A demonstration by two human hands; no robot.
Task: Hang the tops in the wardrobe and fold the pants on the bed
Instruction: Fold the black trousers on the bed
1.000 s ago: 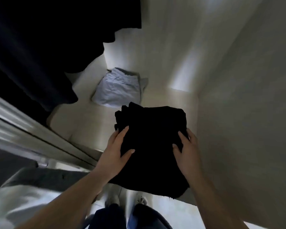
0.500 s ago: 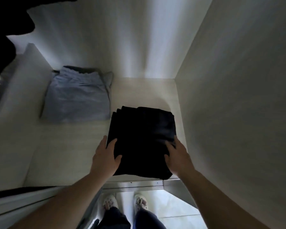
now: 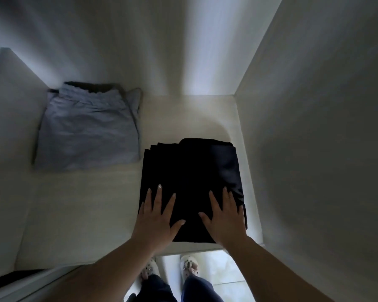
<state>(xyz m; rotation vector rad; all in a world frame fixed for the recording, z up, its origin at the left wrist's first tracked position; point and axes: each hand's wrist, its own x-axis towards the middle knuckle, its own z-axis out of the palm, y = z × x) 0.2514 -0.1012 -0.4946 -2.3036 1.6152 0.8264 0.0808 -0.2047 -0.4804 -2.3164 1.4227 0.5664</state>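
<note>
Both arms reach forward and down into the wardrobe, forearms bare, wrists nearly level with the shelf (image 3: pixel 79 219). The left hand (image 3: pixel 155 221) lies palm-down on the near left part of the folded black pants (image 3: pixel 190 171), its fingers (image 3: pixel 159 199) straight and spread, the thumb angled out to the right across the cloth. The right hand (image 3: pixel 225 219) mirrors it on the near right part, fingers straight and fanned, thumb pointing left toward the other hand; its little finger sits at the right edge of the bundle. Neither hand curls round anything: both are released and flat, pressing on top of the fabric. The black pants rest on the pale wood-grain shelf, toward its right side, just beside the right wall of the wardrobe (image 3: pixel 314 149), with the stepped edges of the folds showing along their far left corner. A folded grey garment (image 3: pixel 87 131) lies on the same shelf, farther back and to the left, its near right corner close to the black bundle though I cannot tell whether they touch. Below the shelf's front edge, two light-coloured shoes (image 3: pixel 189 265) stand on the floor, with dark trouser legs above them. No label, brand or writing can be read on either garment or on the wardrobe; the light is dim and the black cloth shows almost no detail.
</note>
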